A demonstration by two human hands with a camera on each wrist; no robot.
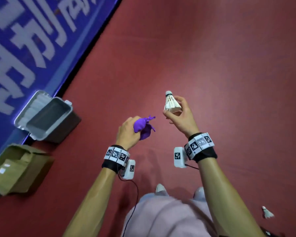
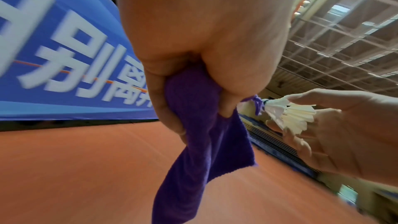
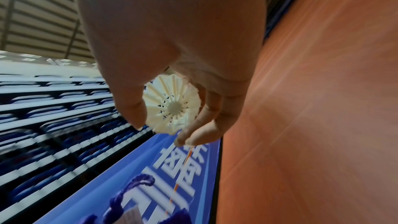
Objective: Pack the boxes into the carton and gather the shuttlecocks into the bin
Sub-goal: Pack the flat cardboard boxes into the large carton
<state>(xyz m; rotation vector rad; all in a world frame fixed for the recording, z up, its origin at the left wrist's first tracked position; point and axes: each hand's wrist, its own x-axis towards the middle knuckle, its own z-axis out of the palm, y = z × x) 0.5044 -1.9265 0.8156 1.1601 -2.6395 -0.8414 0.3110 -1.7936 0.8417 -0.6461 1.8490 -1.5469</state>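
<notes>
We see left hand (image 1: 127,132) gripping pouch (image 1: 142,128) | right hand (image 1: 182,115) pinching shuttlecock (image 1: 171,104) | only head view shows bin (image 1: 46,117), carton (image 1: 19,168), perhaps another floor shuttlecock (image 1: 267,213)

Three views: head above, one camera close on each wrist.
The head view looks steeply down at the floor (image 1: 212,65); both wrist views face along the fingers, sharing the blue banner (image 2: 64,48).

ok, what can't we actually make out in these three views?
- Purple pouch: contents hidden by its cloth and the left hand, every view.
- Carton: inside blocked by its flaps, head view.
- Bin: bottom dark and blurred, head view.
- Banner: text smeared, cut by the edge.
- Second shuttlecock on the floor: small, blurred.
</notes>
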